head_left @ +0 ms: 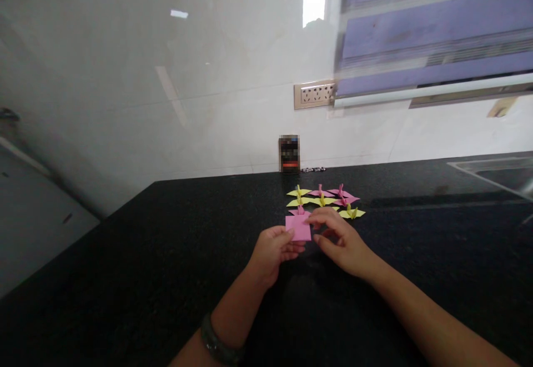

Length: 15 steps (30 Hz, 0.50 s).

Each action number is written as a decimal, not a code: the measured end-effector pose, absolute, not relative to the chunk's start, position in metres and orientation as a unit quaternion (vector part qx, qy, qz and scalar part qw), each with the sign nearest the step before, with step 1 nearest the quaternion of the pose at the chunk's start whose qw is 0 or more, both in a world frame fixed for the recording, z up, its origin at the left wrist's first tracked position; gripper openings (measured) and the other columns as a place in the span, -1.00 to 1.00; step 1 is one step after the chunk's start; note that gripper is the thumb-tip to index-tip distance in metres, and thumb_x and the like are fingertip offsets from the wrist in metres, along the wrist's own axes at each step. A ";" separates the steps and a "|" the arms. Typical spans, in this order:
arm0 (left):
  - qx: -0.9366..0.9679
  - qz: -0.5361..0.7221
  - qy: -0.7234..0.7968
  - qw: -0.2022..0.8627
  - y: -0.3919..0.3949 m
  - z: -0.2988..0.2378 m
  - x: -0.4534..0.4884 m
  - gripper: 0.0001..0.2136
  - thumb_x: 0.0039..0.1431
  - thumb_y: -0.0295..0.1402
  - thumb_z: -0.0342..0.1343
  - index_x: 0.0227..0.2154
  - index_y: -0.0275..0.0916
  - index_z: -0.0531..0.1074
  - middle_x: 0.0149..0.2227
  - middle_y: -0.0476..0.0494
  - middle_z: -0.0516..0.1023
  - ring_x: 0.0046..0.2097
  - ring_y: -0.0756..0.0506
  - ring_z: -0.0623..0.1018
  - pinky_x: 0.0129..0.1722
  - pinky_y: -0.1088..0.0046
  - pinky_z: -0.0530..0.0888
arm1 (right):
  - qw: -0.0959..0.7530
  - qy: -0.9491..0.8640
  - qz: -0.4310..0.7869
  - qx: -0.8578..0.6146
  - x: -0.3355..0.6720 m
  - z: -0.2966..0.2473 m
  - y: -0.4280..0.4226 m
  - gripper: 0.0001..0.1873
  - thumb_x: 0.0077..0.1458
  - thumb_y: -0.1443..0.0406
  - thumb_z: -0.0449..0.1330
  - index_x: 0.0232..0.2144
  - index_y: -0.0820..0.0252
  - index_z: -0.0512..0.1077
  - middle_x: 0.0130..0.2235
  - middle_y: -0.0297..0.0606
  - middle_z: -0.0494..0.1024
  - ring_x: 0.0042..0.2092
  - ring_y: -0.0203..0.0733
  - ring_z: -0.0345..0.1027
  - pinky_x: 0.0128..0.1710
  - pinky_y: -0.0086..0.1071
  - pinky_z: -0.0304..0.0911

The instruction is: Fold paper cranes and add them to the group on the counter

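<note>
A small pink paper square is held just above the black counter. My left hand pinches its lower left corner. My right hand pinches its right edge with thumb and forefinger. Right behind the square lie several folded paper cranes, pink and yellow, set in rows on the counter. A dark band sits on my left wrist.
A small dark box stands against the white wall at the back of the counter. A socket strip is on the wall beside a blue blind. A sink sits at the far right.
</note>
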<state>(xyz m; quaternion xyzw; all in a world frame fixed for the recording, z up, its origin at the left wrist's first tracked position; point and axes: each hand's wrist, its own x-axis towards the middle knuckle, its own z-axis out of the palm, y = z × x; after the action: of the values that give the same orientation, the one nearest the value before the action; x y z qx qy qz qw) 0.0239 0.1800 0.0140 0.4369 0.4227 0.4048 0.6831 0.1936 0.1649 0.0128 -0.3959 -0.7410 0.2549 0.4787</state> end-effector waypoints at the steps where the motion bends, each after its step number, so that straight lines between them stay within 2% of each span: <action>1: 0.433 0.409 0.421 0.684 0.181 0.014 0.023 -0.77 -0.08 -0.26 0.12 -0.44 -0.36 0.40 -0.50 -0.16 0.51 -0.50 0.02 0.48 -0.52 0.57 0.34 | 0.470 -0.753 0.246 -0.389 0.194 0.014 0.164 -0.67 -0.07 0.43 0.08 -0.19 0.07 0.33 -0.12 -0.22 0.24 -0.10 -0.16 0.16 -0.33 -0.38 0.25; 4: 0.436 0.414 0.425 0.677 0.182 0.014 0.023 -0.78 -0.09 -0.26 0.13 -0.44 -0.34 0.40 -0.50 -0.14 0.51 -0.50 0.02 0.48 -0.51 0.57 0.34 | 0.455 -0.767 0.236 -0.387 0.194 0.014 0.163 -0.68 -0.10 0.44 0.11 -0.23 0.07 0.35 -0.10 -0.21 0.20 -0.05 -0.13 0.11 -0.33 -0.38 0.27; 15: 0.460 0.405 0.435 0.660 0.182 0.012 0.025 -0.78 -0.07 -0.26 0.11 -0.46 -0.35 0.39 -0.51 -0.16 0.51 -0.50 0.02 0.47 -0.50 0.56 0.34 | 0.447 -0.773 0.225 -0.391 0.194 0.014 0.164 -0.67 -0.10 0.47 0.10 -0.23 0.08 0.35 -0.14 -0.22 0.21 -0.09 -0.17 0.14 -0.34 -0.38 0.28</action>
<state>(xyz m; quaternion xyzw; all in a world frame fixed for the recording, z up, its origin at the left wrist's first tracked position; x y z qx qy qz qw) 0.0248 0.1819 0.0125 0.4597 0.4349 0.4052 0.6598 0.1938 0.1643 0.0140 -0.3911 -0.7725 0.2253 0.4467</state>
